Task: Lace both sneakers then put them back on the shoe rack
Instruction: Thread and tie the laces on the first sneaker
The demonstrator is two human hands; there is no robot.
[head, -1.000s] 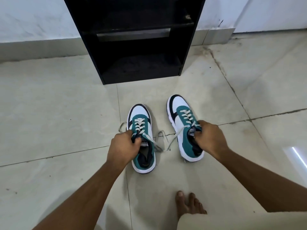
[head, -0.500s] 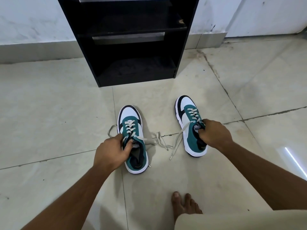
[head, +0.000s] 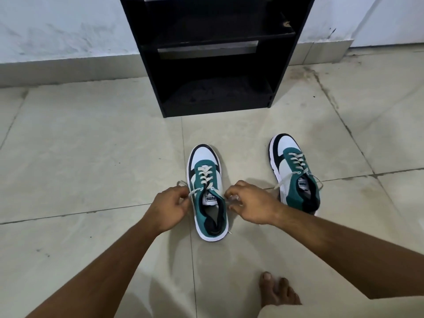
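Note:
Two white, teal and black sneakers stand on the tiled floor, toes pointing to the rack. The left sneaker (head: 207, 193) lies between my hands. My left hand (head: 168, 206) pinches its left lace end beside the tongue. My right hand (head: 251, 204) pinches the right lace end on the other side. The right sneaker (head: 294, 174) stands alone further right, laced, its loose lace ends trailing on the floor. The black shoe rack (head: 215, 53) stands against the wall ahead, its shelves bare.
A bare foot (head: 276, 291) rests on the floor at the lower right, next to a beige trouser leg (head: 344, 311). White walls with a grey skirting run behind the rack. Tiled floor stretches to both sides.
My right hand has let go of the right sneaker and crossed to the left sneaker's right lace. My left hand has shifted from the shoe's collar to its left lace. The view has swung left.

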